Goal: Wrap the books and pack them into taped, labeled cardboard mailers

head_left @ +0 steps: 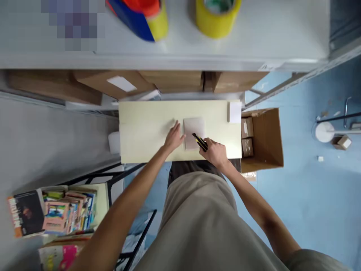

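On the pale table (146, 130) lies a flat, whitish square packet (194, 124), whose exact kind I cannot make out. My right hand (216, 152) grips a black and yellow utility knife (200, 143), its tip pointing up and left over the packet. Whether the tip touches the packet I cannot tell. My left hand (175, 137) has its fingers spread at the packet's left edge, with the thumb close to or on that edge. A stack of white paper or labels (234, 112) sits at the table's far right corner.
An open cardboard box (267, 141) with small brown boxes (247, 137) inside stands right of the table. Shelving (169, 62) behind the table holds cardboard boxes (175, 81) and yellow tape rolls (217, 22). At lower left, books (67, 210) fill a rack.
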A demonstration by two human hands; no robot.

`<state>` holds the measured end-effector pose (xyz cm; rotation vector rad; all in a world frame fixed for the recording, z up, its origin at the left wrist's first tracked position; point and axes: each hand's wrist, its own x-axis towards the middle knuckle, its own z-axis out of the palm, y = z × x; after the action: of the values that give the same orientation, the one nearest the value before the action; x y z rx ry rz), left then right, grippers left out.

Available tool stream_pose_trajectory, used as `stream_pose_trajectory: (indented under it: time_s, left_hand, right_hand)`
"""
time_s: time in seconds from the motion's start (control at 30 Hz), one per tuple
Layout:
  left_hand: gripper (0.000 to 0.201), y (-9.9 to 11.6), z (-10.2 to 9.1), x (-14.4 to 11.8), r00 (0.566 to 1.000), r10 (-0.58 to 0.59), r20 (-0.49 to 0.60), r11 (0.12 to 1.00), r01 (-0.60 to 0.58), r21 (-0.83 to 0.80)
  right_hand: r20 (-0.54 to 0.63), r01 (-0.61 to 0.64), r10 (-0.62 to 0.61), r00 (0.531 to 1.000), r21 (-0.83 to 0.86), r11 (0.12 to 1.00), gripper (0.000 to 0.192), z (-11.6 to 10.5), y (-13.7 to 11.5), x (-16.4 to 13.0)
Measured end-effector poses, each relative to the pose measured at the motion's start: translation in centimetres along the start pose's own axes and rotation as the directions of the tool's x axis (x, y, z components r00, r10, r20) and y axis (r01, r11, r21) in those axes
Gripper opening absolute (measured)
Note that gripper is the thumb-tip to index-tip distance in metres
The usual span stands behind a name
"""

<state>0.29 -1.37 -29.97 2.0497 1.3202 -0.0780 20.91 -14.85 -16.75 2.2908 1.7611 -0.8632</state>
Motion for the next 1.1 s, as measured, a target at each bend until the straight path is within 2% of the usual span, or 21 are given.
stream_pose_trajectory:
  time_s: [0.1,0.2,0.27,0.37,0.47,0.53,0.63,0.7,0.77,0.83,0.9,0.93,0.97,1.03,1.07,1.1]
  left_hand:
    - [0.073,3.5,-2.8,-1.4,0.982,0.094,-0.163,0.993,-0.105,-0.059]
    - [0.070,7.6,-7.5,-2.3,0.900,0.251,-0.356,0.956,-0.287,-0.053]
    - [0.070,10.6,-11.5,-2.4,0.835,0.316,-0.451,0.931,-0.365,-0.023]
    - [0.072,14.5,-17.6,-2.1,0.762,0.355,-0.541,0.910,-0.414,0.013]
    - [0.075,16.8,-21.8,-1.5,0.723,0.364,-0.587,0.903,-0.428,0.033]
    - [0.073,17.2,-22.9,-1.2,0.720,0.351,-0.599,0.907,-0.420,0.026]
    - [0.071,16.4,-22.6,-0.9,0.744,0.318,-0.587,0.915,-0.404,-0.016]
    - [0.069,14.9,-21.4,-0.8,0.770,0.286,-0.570,0.920,-0.387,-0.061]
    - [0.068,12.6,-19.5,-0.8,0.808,0.223,-0.545,0.933,-0.339,-0.120]
    - [0.067,9.9,-16.7,-0.9,0.861,0.114,-0.495,0.954,-0.234,-0.188]
    - [0.065,7.1,-13.0,-1.3,0.920,-0.035,-0.391,0.965,-0.070,-0.252]
    - [0.063,5.8,-11.0,-1.5,0.943,-0.123,-0.309,0.961,0.035,-0.276]
    - [0.060,4.7,-8.9,-1.8,0.955,-0.205,-0.215,0.947,0.138,-0.288]
    - [0.053,3.0,-5.0,-2.5,0.951,-0.305,-0.059,0.916,0.276,-0.291]
    - [0.050,2.4,-3.2,-2.8,0.946,-0.325,-0.004,0.905,0.310,-0.292]
    - [0.048,2.0,-1.8,-3.0,0.943,-0.330,0.033,0.897,0.325,-0.299]
  right_hand:
    - [-0.266,0.034,-0.016,0.964,0.062,0.997,0.040,-5.5,-0.2,2.4]
    - [-0.519,0.117,-0.072,0.852,0.053,0.992,0.043,-12.6,-2.5,5.5]
    - [-0.609,0.156,-0.112,0.785,0.020,0.988,0.043,-17.5,-5.0,7.6]
    - [-0.624,0.183,-0.162,0.765,-0.031,0.983,0.042,-23.5,-8.9,10.8]
    - [-0.580,0.177,-0.173,0.796,-0.049,0.983,0.041,-26.9,-11.9,14.1]
    - [-0.539,0.172,-0.172,0.824,-0.052,0.984,0.042,-27.9,-13.1,16.1]
    - [-0.482,0.181,-0.192,0.855,-0.070,0.981,0.043,-28.5,-13.7,17.7]
    - [-0.469,0.193,-0.212,0.857,-0.088,0.977,0.044,-28.4,-13.5,17.4]
    - [-0.504,0.219,-0.241,0.829,-0.104,0.970,0.045,-27.4,-12.6,16.0]
    - [-0.559,0.261,-0.275,0.782,-0.108,0.959,0.047,-24.9,-11.0,14.1]
    - [-0.568,0.294,-0.282,0.773,-0.074,0.953,0.052,-20.6,-8.5,12.3]
    - [-0.534,0.291,-0.263,0.803,-0.032,0.956,0.053,-17.9,-6.9,11.7]
    - [-0.474,0.258,-0.215,0.854,0.026,0.966,0.050,-15.0,-5.2,11.2]
    - [-0.243,0.119,-0.077,0.967,0.164,0.979,0.039,-8.9,-1.7,10.6]
    - [-0.095,0.008,0.016,0.995,0.238,0.971,0.035,-6.0,-0.1,10.5]
    - [0.016,-0.129,0.130,0.991,0.314,0.941,0.034,-3.4,1.4,10.4]
